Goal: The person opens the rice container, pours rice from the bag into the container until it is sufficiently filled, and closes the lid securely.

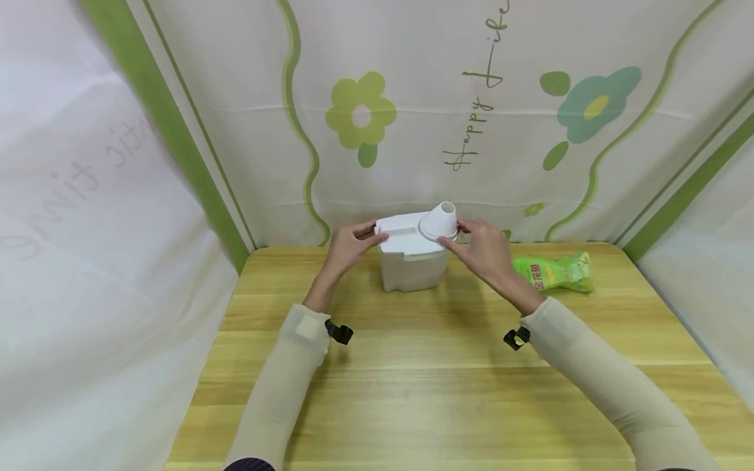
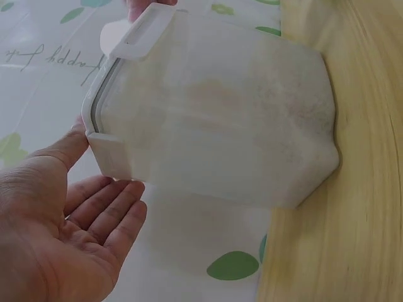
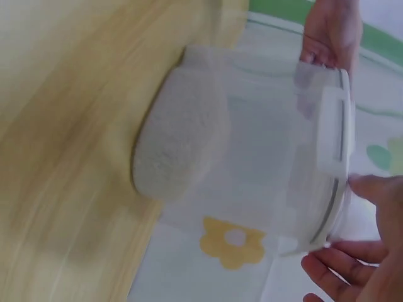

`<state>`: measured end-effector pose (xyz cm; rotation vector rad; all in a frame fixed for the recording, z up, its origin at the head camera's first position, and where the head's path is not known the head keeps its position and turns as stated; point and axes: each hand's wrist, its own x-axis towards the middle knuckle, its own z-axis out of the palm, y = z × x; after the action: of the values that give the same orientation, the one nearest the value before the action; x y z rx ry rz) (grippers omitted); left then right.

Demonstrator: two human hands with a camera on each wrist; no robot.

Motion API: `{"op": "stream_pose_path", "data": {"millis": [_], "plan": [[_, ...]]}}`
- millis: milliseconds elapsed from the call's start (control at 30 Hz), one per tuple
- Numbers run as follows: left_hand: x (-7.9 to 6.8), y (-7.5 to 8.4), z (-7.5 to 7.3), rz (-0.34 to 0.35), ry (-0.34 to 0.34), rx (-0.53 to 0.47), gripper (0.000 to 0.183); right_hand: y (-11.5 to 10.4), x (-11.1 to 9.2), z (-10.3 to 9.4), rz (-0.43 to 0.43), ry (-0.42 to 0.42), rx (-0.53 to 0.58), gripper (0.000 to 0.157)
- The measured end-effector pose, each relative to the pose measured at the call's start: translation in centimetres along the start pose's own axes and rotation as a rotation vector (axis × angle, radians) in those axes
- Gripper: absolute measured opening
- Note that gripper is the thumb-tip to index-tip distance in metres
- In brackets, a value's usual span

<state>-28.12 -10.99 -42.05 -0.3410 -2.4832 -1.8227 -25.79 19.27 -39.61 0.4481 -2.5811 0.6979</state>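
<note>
A translucent storage container (image 1: 412, 273) stands upright at the back of the table, with pale powdery or grainy contents (image 3: 179, 135) low inside. Its white lid (image 1: 402, 243) sits on top and carries a hollow white cone (image 1: 440, 220) at the right end. My left hand (image 1: 349, 246) holds the lid's left end, thumb on top and fingertips at the side clip (image 2: 113, 157). At the right end my right hand (image 1: 484, 248) grips the lid's rim beside the cone, thumb at the front edge and fingers behind.
A green plastic packet (image 1: 554, 272) with printed lettering lies on the wooden table (image 1: 412, 379), right of the container. Behind the table's back edge hangs a white patterned curtain (image 1: 235, 157), with more fabric at both sides.
</note>
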Motion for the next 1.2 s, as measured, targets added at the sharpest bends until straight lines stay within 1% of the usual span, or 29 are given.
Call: {"op": "stream_pose_path", "data": {"millis": [100, 167, 200, 267, 367, 433, 533, 633, 767, 933, 1033, 1200], "plan": [[-0.2, 0.3, 0.0, 0.039, -0.025, 0.131, 0.069, 0.7, 0.8, -0.4, 0.016, -0.097, 0.047, 0.071], [-0.4, 0.6, -0.1, 0.069, -0.056, 0.226, 0.078, 1.3, 1.5, -0.6, 0.019, -0.174, 0.092, 0.079], [-0.4, 0.8, -0.1, 0.087, -0.077, 0.257, 0.083, 1.7, 1.8, -0.7, 0.017, -0.21, 0.124, 0.082], [-0.5, 1.2, -0.1, 0.127, -0.123, 0.303, 0.093, 2.4, 2.5, -0.7, 0.013, -0.277, 0.191, 0.087], [-0.3, 1.4, 0.1, 0.193, -0.182, 0.37, 0.101, 3.5, 3.2, -0.4, 0.011, -0.357, 0.278, 0.092], [-0.2, 1.4, 0.4, 0.23, -0.2, 0.416, 0.103, 4.0, 3.5, -0.3, 0.013, -0.405, 0.327, 0.096], [-0.1, 1.3, 0.6, 0.245, -0.197, 0.464, 0.101, 4.3, 3.5, -0.1, 0.008, -0.452, 0.38, 0.1], [0.0, 1.2, 0.6, 0.224, -0.186, 0.462, 0.099, 4.2, 3.3, 0.1, -0.001, -0.457, 0.416, 0.102], [0.1, 1.2, 0.3, 0.196, -0.197, 0.428, 0.097, 3.8, 3.0, 0.2, -0.011, -0.428, 0.439, 0.101], [0.3, 1.0, 0.0, 0.18, -0.219, 0.404, 0.095, 3.4, 2.5, 0.5, -0.034, -0.38, 0.417, 0.094], [0.4, 0.8, -0.1, 0.178, -0.227, 0.393, 0.095, 3.2, 2.3, 0.5, -0.037, -0.366, 0.392, 0.093], [0.3, 1.0, 0.0, 0.176, -0.23, 0.375, 0.095, 3.4, 2.1, 0.2, -0.037, -0.386, 0.413, 0.093]]}}
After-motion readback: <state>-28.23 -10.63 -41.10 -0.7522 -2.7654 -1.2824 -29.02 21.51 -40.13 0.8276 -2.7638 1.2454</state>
